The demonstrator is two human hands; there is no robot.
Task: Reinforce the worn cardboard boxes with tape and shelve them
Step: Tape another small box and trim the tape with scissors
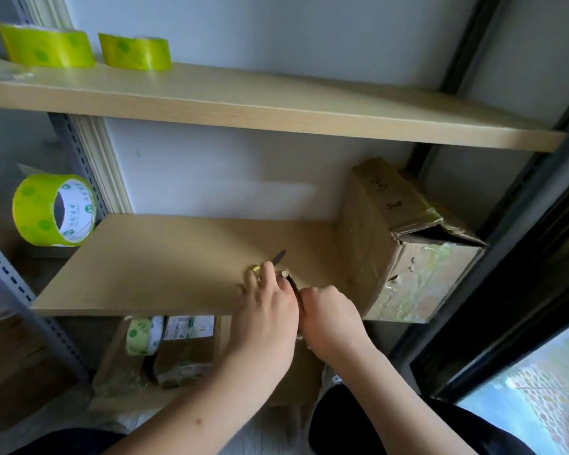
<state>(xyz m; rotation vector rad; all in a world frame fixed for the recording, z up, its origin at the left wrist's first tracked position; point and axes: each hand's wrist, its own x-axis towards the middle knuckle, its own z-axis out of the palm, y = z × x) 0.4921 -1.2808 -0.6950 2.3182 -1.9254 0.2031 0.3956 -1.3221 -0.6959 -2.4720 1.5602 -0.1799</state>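
A worn cardboard box (408,257) with greenish tape and a torn, gaping flap lies at the right end of the middle shelf (151,277). In front of it, my left hand (266,303) rests on the shelf. Its fingertips curl over a small scissors-like tool (278,257) with a yellow-green part and a grey tip pointing away. My right hand (329,313) is pressed against the left, fisted round a thin dark object (292,285); what that object is stays unclear. Green tape rolls: two on the top shelf (46,49) (135,54) and one standing at the left (53,210).
Below the middle shelf, another tape roll (143,336) sits on taped, labelled cardboard boxes (184,356). A grey slotted rack post (10,280) runs down the left side. A dark frame and a window (523,290) close off the right. The top shelf board (276,103) overhangs above.
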